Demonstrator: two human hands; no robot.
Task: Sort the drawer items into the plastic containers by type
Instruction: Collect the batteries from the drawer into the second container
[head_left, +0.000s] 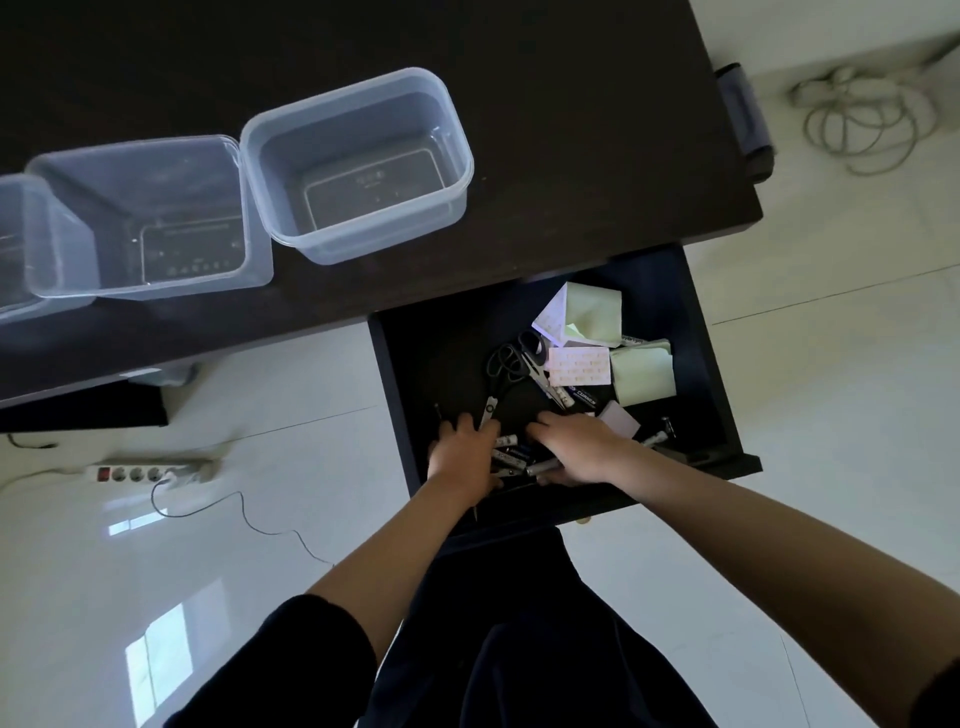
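Note:
The dark drawer (400, 374) is pulled out below the desk. Inside lie black-handled scissors (511, 361), green and white paper notes (595, 312), a sheet of stickers (579, 366), markers (584, 397) and several batteries (511, 457). Both hands are in the drawer's near part. My left hand (462, 454) rests palm down beside the batteries, fingers spread. My right hand (576, 447) lies over the pens and batteries, and its fingers curl around a silvery pen (540, 467). Three clear plastic containers (358, 161) (150, 218) (31, 249) stand empty on the desk.
The dark desk (571, 130) runs across the top. On the white tiled floor lie a power strip (150, 472) with a thin cable at left and a coiled cord (862, 119) at upper right. A dark strap (743, 114) hangs on the desk's right edge.

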